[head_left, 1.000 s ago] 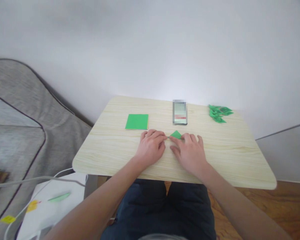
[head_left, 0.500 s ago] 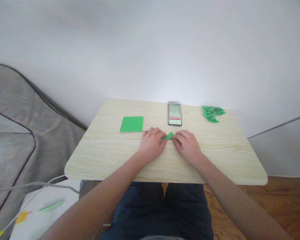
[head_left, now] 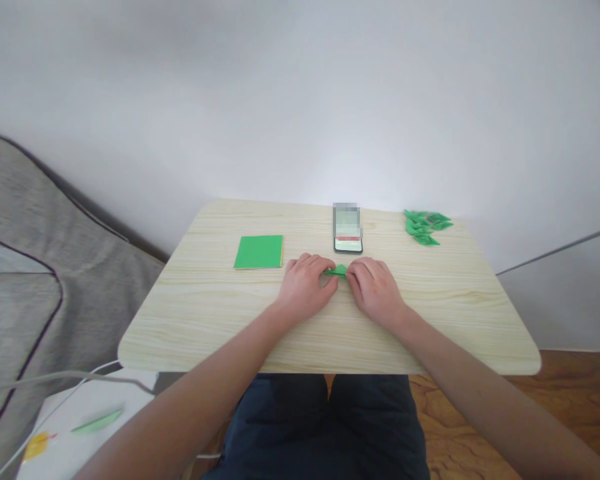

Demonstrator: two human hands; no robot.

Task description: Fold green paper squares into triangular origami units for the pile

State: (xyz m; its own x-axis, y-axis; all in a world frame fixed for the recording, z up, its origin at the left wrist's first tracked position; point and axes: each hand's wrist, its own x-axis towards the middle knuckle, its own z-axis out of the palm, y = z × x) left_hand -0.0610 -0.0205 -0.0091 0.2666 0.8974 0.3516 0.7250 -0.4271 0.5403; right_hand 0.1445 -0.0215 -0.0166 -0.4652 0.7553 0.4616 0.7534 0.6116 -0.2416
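Note:
A small folded piece of green paper (head_left: pixel 339 270) lies between my two hands, low over the table in front of me. My left hand (head_left: pixel 307 285) pinches its left end between thumb and fingers. At the paper's right end, my right hand (head_left: pixel 375 285) is closed on it, with the fingertips covering that corner. Left of my hands rests a flat stack of square green paper (head_left: pixel 259 252), with a thin yellow edge showing on its right side. Several folded green paper pieces (head_left: pixel 424 228) sit in a cluster at the back right.
A phone (head_left: pixel 348 229) lies at the table's back, just beyond my hands. The pale wooden table (head_left: pixel 205 320) meets a white wall behind. At lower left, a white surface (head_left: pixel 60 413) holds a light green item and a yellow one, with cables across it.
The folded paper looks flatter and lower between my fingers. My right hand has shifted slightly, and the whole view has tilted a little.

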